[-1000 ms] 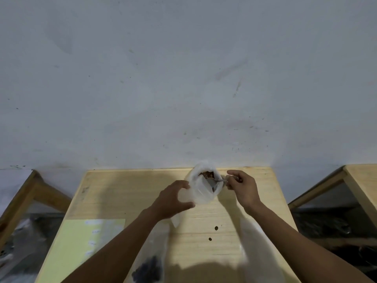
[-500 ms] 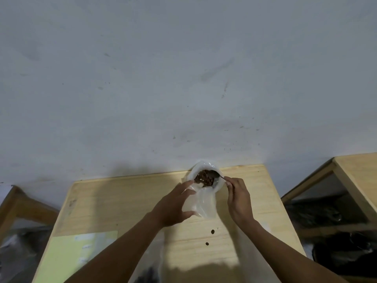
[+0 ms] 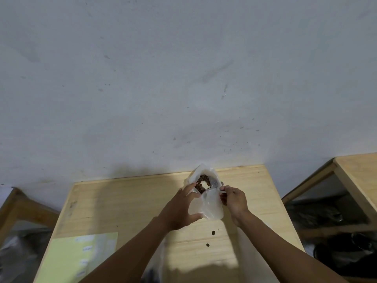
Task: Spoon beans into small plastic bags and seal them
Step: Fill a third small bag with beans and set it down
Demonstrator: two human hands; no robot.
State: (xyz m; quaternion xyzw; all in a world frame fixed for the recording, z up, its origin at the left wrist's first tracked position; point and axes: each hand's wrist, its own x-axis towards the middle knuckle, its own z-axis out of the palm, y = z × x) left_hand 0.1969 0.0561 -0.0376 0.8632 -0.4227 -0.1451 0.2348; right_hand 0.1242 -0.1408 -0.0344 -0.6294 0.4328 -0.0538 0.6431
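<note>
Hands work a small plastic bag [image 3: 208, 203] above the far middle of a wooden table [image 3: 130, 203]. Left hand [image 3: 179, 209] cups its side, fingers curled around the film. Right hand [image 3: 234, 201] pinches the rim at the right edge. Filling looks finished; sealing likely comes next, needing the rim pressed flat and closed. Translucent and crumpled, the bag gapes open, brown beans [image 3: 203, 183] showing inside its mouth.
</note>
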